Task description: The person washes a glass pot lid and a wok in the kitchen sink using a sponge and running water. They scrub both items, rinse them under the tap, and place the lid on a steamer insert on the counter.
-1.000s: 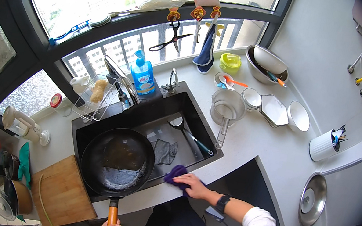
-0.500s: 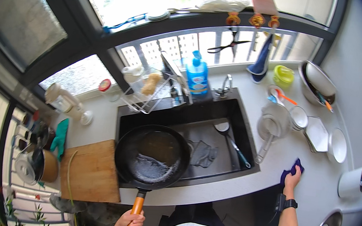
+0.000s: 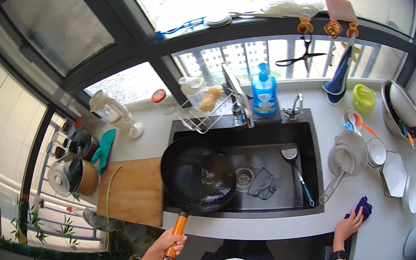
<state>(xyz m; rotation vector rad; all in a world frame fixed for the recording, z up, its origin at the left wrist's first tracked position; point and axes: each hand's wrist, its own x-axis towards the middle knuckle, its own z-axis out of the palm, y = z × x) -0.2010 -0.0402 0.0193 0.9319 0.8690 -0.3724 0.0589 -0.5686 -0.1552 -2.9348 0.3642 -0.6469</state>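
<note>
My left hand [image 3: 174,241] is closed on the orange handle of a black frying pan [image 3: 195,174] with water in it, held over the left part of the black sink [image 3: 317,153]. My right hand [image 3: 348,225] grips a purple cloth [image 3: 362,206] against the counter [image 3: 279,227], right of the sink. In the basin lie a grey cloth [image 3: 263,185] and a turner [image 3: 299,177] with a teal-tipped handle, near the drain [image 3: 243,179].
Left stand a cutting board [image 3: 126,199], teal gloves [image 3: 104,149] and pots [image 3: 86,179]. Behind are a wire rack [image 3: 198,120], blue soap bottle [image 3: 263,92] and faucet [image 3: 294,105]. A saucepan [image 3: 348,155], dishes [image 3: 394,170] and steel bowl [image 3: 387,98] sit on the right.
My right hand has moved the purple cloth from the sink's front edge to the right counter. The view has swung, and the pan now tilts, its liquid shifted with less foam showing.
</note>
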